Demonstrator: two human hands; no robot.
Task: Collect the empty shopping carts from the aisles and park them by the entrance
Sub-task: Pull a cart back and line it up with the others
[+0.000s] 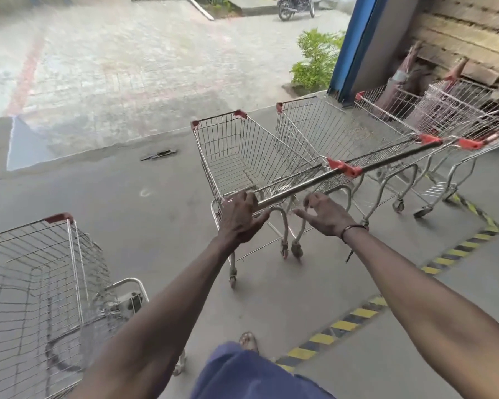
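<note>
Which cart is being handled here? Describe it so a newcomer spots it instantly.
Start at the blue pillar and follow the cart row leftward. The handled cart is the leftmost there, with the left hand on its handlebar. Unlike the lone cart, it adjoins the row.

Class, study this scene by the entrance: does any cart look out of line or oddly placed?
Yes. One cart stands alone at lower left, apart from the row on the right. The cart under the left hand sits askew, angled to the next cart rather than nested into it.
</note>
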